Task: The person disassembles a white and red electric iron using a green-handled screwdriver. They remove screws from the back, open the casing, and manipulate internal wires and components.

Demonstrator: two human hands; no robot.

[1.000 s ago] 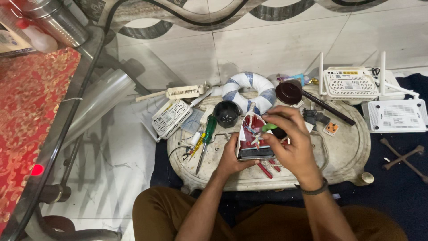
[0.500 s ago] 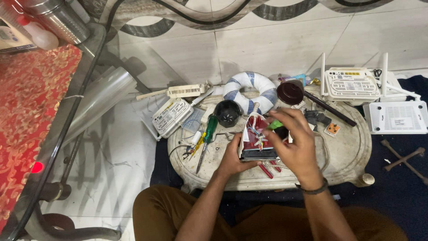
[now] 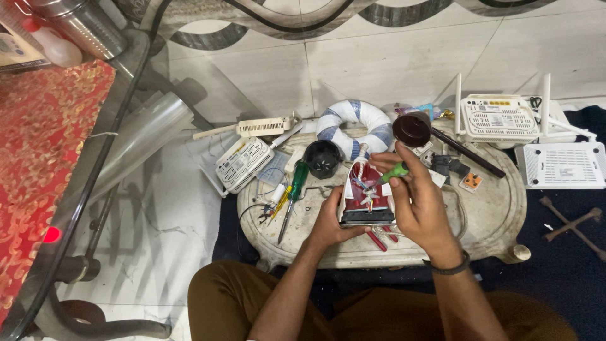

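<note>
My left hand (image 3: 329, 222) grips the side of an opened red and white electric iron (image 3: 366, 201) with wires showing inside. It rests on the low pale oval table (image 3: 499, 218) in front of me. My right hand (image 3: 420, 201) holds a small green-handled screwdriver (image 3: 392, 172) with its tip pointing into the iron's wiring. A bigger green and yellow screwdriver (image 3: 291, 192) lies on the table just left of my left hand.
On the table stand a black cup (image 3: 323, 158), a blue and white ring (image 3: 355, 125), a dark round knob with a rod (image 3: 413, 129) and small parts. White routers (image 3: 497, 117) lie at the right, another white device (image 3: 243, 163) at the left. A glass table with red cloth (image 3: 44, 158) stands left.
My right hand has shifted slightly over the iron and now points the small green screwdriver into its wiring. The left hand keeps its hold on the iron.
</note>
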